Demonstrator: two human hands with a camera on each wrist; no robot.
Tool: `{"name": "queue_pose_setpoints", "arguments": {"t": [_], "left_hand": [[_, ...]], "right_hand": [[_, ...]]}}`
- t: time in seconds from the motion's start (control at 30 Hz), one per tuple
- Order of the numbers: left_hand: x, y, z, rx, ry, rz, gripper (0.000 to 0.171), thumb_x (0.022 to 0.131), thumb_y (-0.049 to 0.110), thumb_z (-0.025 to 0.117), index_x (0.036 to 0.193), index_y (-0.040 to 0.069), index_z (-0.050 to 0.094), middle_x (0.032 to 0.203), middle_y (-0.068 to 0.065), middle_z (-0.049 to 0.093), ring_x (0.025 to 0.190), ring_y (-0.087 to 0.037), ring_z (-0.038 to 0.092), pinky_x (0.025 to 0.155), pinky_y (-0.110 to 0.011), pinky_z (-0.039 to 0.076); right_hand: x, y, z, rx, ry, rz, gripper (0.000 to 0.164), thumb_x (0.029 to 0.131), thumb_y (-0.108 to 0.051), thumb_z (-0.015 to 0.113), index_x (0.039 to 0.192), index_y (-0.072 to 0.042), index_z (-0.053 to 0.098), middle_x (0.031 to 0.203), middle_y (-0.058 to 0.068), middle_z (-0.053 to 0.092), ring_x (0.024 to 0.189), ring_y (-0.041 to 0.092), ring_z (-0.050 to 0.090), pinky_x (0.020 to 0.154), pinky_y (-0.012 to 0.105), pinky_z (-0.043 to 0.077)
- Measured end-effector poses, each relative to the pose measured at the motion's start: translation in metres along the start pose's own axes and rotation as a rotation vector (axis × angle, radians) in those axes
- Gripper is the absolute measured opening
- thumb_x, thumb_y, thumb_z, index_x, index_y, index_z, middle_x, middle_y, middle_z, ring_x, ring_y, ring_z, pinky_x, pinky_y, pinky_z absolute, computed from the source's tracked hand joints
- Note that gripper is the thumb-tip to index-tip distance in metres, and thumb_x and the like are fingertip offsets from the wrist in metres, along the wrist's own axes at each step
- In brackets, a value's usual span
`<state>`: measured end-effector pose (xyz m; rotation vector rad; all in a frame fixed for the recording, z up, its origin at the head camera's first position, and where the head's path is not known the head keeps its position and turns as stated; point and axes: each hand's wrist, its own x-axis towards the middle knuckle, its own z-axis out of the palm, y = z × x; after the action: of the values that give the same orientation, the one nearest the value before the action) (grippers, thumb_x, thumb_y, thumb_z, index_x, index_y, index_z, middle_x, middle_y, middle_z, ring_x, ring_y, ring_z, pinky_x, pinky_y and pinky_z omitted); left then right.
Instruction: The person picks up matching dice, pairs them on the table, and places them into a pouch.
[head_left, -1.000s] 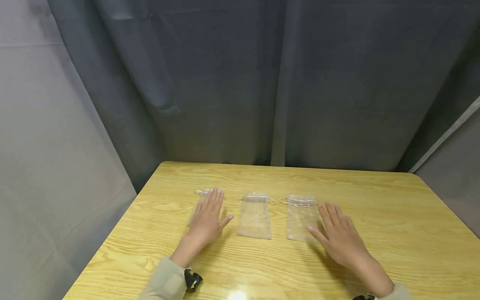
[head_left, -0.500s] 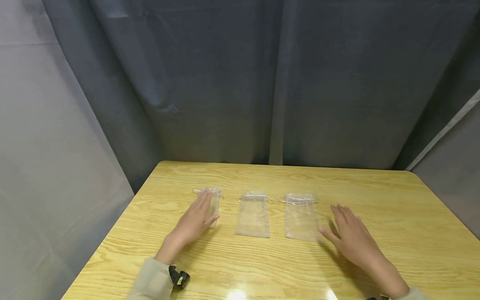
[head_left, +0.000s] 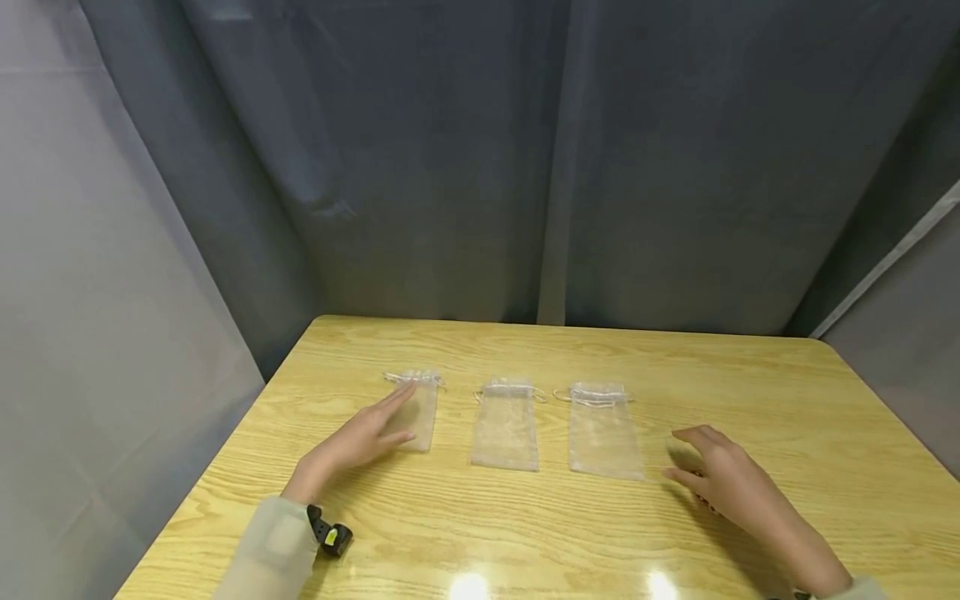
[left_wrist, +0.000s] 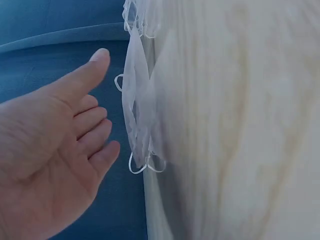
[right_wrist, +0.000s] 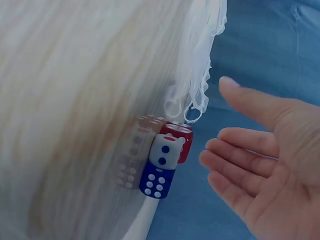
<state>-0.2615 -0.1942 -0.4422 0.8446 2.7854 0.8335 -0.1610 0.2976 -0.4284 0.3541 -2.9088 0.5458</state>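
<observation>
Left bag (head_left: 424, 417), middle bag (head_left: 506, 432), right bag (head_left: 603, 435): sheer drawstring type, flat in a row on the desk (head_left: 540, 525), setting-out seemingly done. Red die (right_wrist: 187, 142), white die (right_wrist: 170, 152), blue die (right_wrist: 156, 182): clustered right of the right bag, not yet taken up, I judge. My left hand (head_left: 363, 437), fingers extended by the left bag, and my right hand (head_left: 735, 483), fingers loosely bent near the red die, hold nothing.

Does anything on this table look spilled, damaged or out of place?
No, nothing stands out. The three bags lie in a rough row with no tear or spill visible, though the left hand partly hides one. The dice sit close together by the right hand.
</observation>
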Motion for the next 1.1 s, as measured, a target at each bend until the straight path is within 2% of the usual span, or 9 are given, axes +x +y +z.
{"name": "queue_pose_setpoints", "arguments": {"t": [0.1,0.27,0.33,0.43,0.57,0.63,0.9,1.1], "left_hand": [[0.000,-0.003,0.001,0.012,-0.018,0.005,0.074,0.098,0.025,0.060,0.156,0.005,0.019,0.164,-0.016,0.018,0.150,-0.036,0.023,0.121,-0.054,0.025],[0.000,-0.008,0.003,0.054,-0.055,-0.002,0.073,0.099,0.026,0.059,0.156,0.003,0.019,0.162,-0.019,0.020,0.149,-0.038,0.025,0.122,-0.053,0.025],[0.000,-0.009,0.003,0.069,-0.068,-0.002,0.071,0.099,0.026,0.058,0.155,0.002,0.020,0.162,-0.020,0.021,0.149,-0.038,0.024,0.122,-0.053,0.024],[0.000,-0.009,0.004,0.078,-0.083,0.004,0.068,0.100,0.026,0.056,0.155,0.002,0.023,0.162,-0.020,0.021,0.149,-0.038,0.024,0.122,-0.053,0.024],[0.001,-0.008,0.005,0.076,-0.106,0.014,0.064,0.102,0.026,0.054,0.154,0.002,0.025,0.162,-0.019,0.021,0.150,-0.037,0.023,0.122,-0.053,0.023],[0.001,-0.008,0.005,0.069,-0.121,0.014,0.064,0.102,0.026,0.053,0.154,0.002,0.025,0.163,-0.018,0.020,0.150,-0.036,0.022,0.122,-0.053,0.024],[0.001,-0.004,0.003,0.072,-0.151,0.017,0.062,0.103,0.026,0.051,0.153,0.001,0.026,0.162,-0.019,0.022,0.149,-0.038,0.024,0.121,-0.055,0.026],[-0.001,-0.004,0.005,0.077,-0.147,0.035,0.061,0.102,0.025,0.052,0.152,-0.002,0.029,0.160,-0.022,0.026,0.147,-0.041,0.027,0.119,-0.057,0.027]], "right_hand": [[-0.002,0.001,0.001,-0.025,-0.014,0.001,0.047,0.079,-0.018,0.080,0.117,0.006,0.064,0.108,0.020,0.065,0.083,0.027,0.066,0.068,0.041,0.059],[-0.004,0.005,0.004,-0.111,-0.033,-0.021,0.041,0.076,-0.020,0.082,0.106,0.003,0.069,0.097,0.014,0.067,0.078,0.028,0.067,0.065,0.040,0.059],[-0.005,0.007,0.004,-0.137,-0.037,-0.027,0.039,0.074,-0.021,0.083,0.103,0.002,0.069,0.094,0.013,0.067,0.083,0.033,0.068,0.065,0.040,0.060],[-0.006,0.009,0.004,-0.157,-0.056,-0.011,0.034,0.075,-0.021,0.083,0.098,0.000,0.070,0.089,0.009,0.066,0.075,0.023,0.066,0.058,0.033,0.056],[-0.008,0.010,0.001,-0.167,-0.111,0.039,0.023,0.078,-0.022,0.080,0.090,-0.005,0.068,0.082,0.002,0.061,0.066,0.010,0.055,0.050,0.024,0.044],[-0.008,0.010,0.000,-0.175,-0.132,0.051,0.020,0.080,-0.022,0.079,0.088,-0.008,0.067,0.080,0.000,0.059,0.064,0.007,0.051,0.050,0.023,0.040],[-0.007,0.010,0.001,-0.181,-0.134,0.056,0.012,0.081,-0.019,0.078,0.080,-0.015,0.067,0.076,-0.005,0.057,0.062,0.004,0.051,0.050,0.022,0.041],[-0.009,0.010,-0.001,-0.136,-0.141,0.085,0.009,0.083,-0.019,0.077,0.085,-0.015,0.069,0.078,-0.005,0.059,0.061,0.003,0.053,0.050,0.021,0.043]]}}
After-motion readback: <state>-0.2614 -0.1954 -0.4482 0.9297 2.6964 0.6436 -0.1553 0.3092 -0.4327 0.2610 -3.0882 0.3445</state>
